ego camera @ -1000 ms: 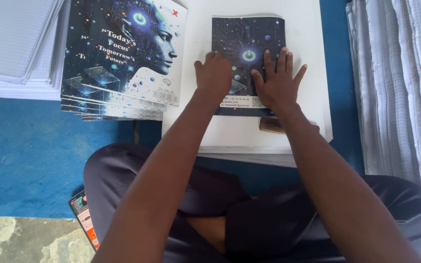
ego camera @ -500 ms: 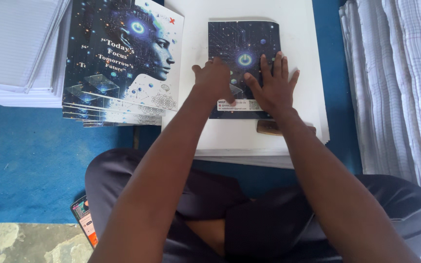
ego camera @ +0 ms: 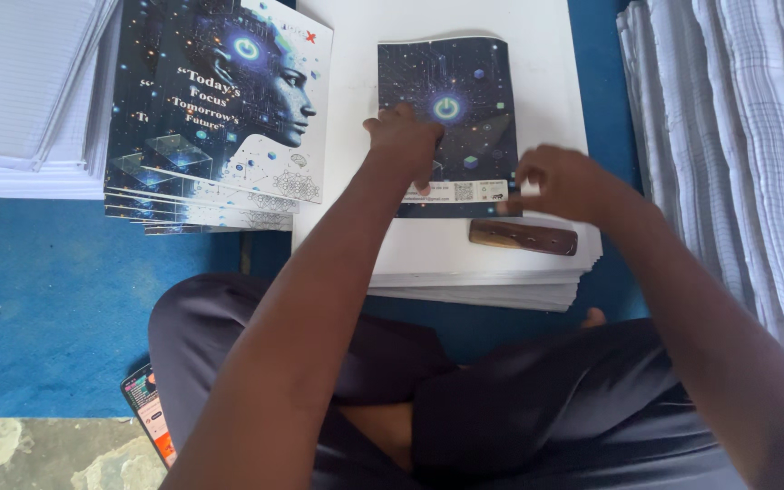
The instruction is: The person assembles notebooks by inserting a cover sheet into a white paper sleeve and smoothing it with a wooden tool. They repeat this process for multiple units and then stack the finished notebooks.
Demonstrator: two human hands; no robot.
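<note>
A dark blue printed cover sheet (ego camera: 465, 100) lies on a stack of white sheets (ego camera: 537, 73) in front of me. My left hand (ego camera: 403, 143) presses flat on the cover's lower left part. My right hand (ego camera: 563, 181) hovers at the cover's lower right corner with fingers curled, blurred, right above a brown wooden stick (ego camera: 523, 237) that rests on the white stack. Whether the right fingers pinch the cover's corner is unclear.
A pile of printed covers with a blue face design (ego camera: 220, 118) sits to the left, beside a stack of ruled white paper (ego camera: 20, 82). More ruled paper (ego camera: 737, 136) stands at the right. A phone (ego camera: 149, 413) lies by my left knee on the blue mat (ego camera: 47, 299).
My right hand has lifted off the cover and drawn back to its lower right corner, uncovering the wooden stick. My left hand stays pressed on the cover.
</note>
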